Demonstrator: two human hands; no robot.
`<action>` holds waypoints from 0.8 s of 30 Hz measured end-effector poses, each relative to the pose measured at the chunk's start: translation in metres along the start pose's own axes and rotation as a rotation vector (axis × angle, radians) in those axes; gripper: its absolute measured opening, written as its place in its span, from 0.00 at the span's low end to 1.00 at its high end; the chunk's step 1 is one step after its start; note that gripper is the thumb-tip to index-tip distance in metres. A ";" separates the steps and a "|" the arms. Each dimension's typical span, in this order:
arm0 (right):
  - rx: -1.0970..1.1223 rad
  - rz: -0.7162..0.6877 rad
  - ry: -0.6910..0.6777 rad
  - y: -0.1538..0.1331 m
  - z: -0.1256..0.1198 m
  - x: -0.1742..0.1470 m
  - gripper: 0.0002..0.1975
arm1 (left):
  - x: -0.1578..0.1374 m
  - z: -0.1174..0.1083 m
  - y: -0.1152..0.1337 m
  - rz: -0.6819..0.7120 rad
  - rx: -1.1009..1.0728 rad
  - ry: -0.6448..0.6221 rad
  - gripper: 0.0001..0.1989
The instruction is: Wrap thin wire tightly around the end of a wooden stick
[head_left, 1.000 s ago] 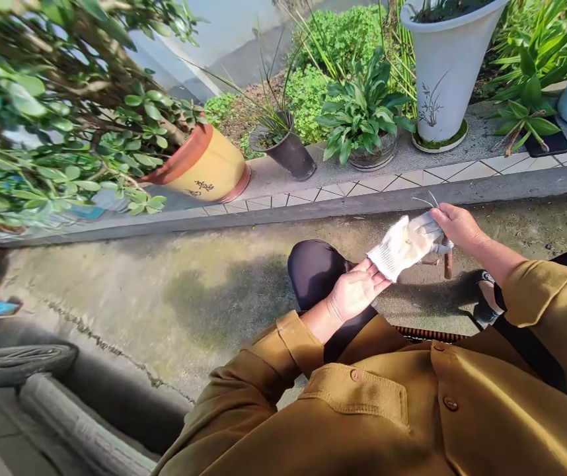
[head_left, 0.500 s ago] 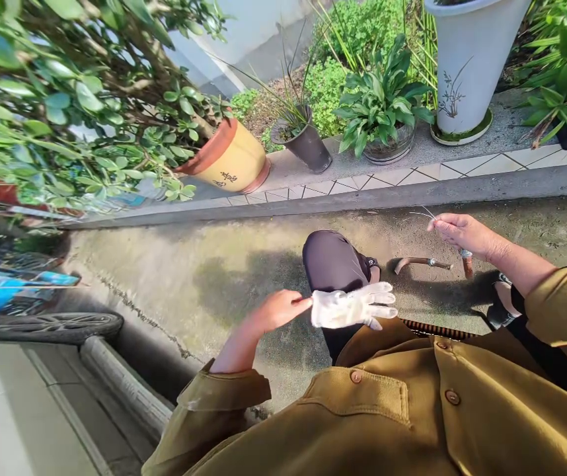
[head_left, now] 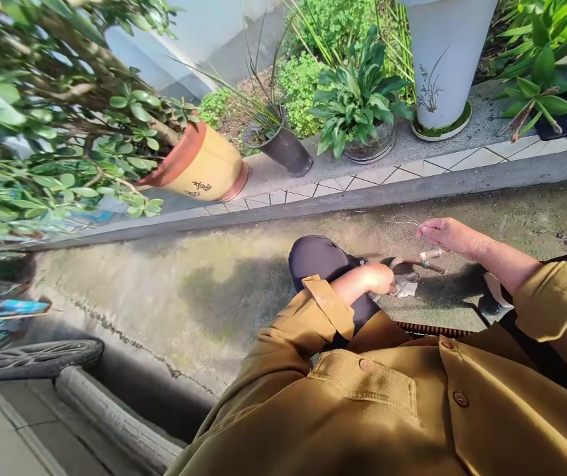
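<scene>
My left hand (head_left: pixel 378 277) reaches down past my bent knee (head_left: pixel 316 261). Its fingers are closed, and the pale fabric glove (head_left: pixel 406 285) hangs just beyond them, partly in shadow and blurred. Up and to the right, my right hand (head_left: pixel 445 236) pinches thin, pale wire-like strands (head_left: pixel 409 220) that stick out to the left from the fingertips. On the concrete between the hands lies a brown curved stick-like piece (head_left: pixel 432 266) with a shiny band near one end. A second, shorter banded piece (head_left: pixel 430 254) sits beside it, partly behind my right hand.
A tiled ledge (head_left: pixel 363 182) runs across the far side. On it stand a tilted-looking yellow pot (head_left: pixel 209 162), a dark pot (head_left: pixel 288 151), a leafy plant (head_left: pixel 357 99) and a tall white planter (head_left: pixel 449 66). A dark wheel-like object (head_left: pixel 36 357) is at left.
My left hand has moved right and down with the glove, from beside the knee to near the brown pieces. My right hand still holds the strands. The view has shifted slightly.
</scene>
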State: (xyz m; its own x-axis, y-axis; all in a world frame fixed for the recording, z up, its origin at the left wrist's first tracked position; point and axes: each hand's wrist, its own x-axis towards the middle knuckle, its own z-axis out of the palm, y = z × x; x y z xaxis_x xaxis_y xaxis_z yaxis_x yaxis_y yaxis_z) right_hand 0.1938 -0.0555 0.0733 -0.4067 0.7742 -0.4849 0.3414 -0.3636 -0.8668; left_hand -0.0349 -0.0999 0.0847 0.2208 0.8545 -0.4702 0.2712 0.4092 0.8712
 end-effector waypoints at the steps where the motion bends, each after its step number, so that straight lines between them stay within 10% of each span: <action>1: 0.006 0.000 0.001 0.000 -0.002 0.000 0.30 | 0.009 -0.006 0.001 -0.011 0.046 -0.029 0.18; 8: -0.011 -0.003 0.008 -0.003 -0.001 0.007 0.27 | 0.050 -0.034 0.039 -0.019 -0.216 0.001 0.08; 24: -0.163 0.018 -0.164 -0.009 -0.002 0.004 0.15 | 0.042 -0.029 0.025 0.101 -0.073 -0.042 0.03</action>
State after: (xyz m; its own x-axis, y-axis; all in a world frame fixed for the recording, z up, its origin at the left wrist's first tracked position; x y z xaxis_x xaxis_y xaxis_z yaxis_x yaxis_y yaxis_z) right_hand 0.1908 -0.0486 0.0795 -0.5270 0.6692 -0.5239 0.4767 -0.2776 -0.8341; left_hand -0.0459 -0.0450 0.0909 0.2829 0.8793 -0.3832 0.1770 0.3448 0.9218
